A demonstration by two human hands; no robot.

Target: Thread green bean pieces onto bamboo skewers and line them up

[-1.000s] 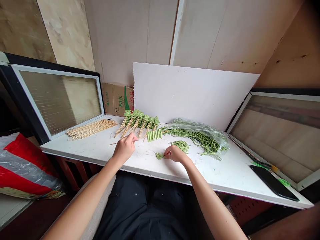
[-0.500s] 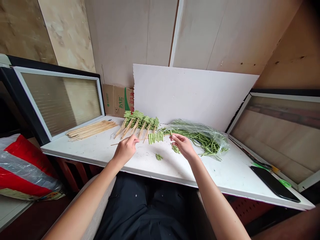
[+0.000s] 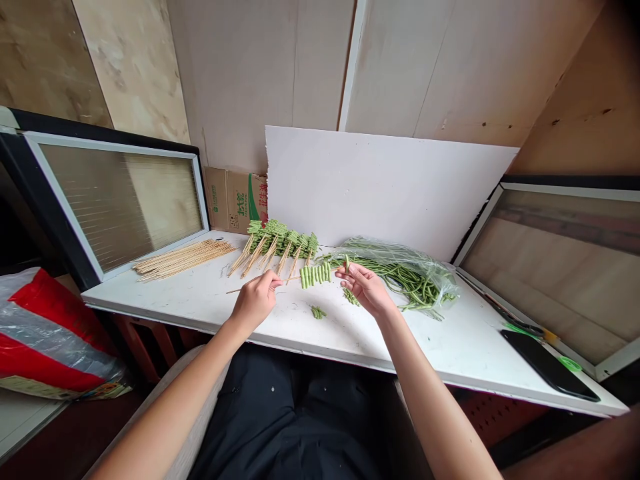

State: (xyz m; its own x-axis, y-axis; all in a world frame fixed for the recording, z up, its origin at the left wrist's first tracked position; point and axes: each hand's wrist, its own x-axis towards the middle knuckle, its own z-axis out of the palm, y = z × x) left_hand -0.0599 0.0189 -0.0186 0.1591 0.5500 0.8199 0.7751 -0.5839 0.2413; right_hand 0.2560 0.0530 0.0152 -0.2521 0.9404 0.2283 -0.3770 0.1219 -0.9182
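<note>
My left hand pinches a thin wooden skewer, whose bare end sticks out to the left behind it. Cut green bean pieces sit side by side on the skewer between my hands. Between thumb and fingers, my right hand holds one more bean piece upright at the skewer's right end; whether the tip pierces it I cannot tell. Below lie a small group of loose bean pieces and another little pile, partly hidden by my right hand.
Behind my hands, filled bean skewers are stacked, with bare skewers to their left. A clear bag of long beans lies right of centre. A black phone and scissors lie at the right. A white board stands behind.
Both hands and the skewer have shifted slightly right. The bean piece in my right hand now stands a little higher and shows more.
</note>
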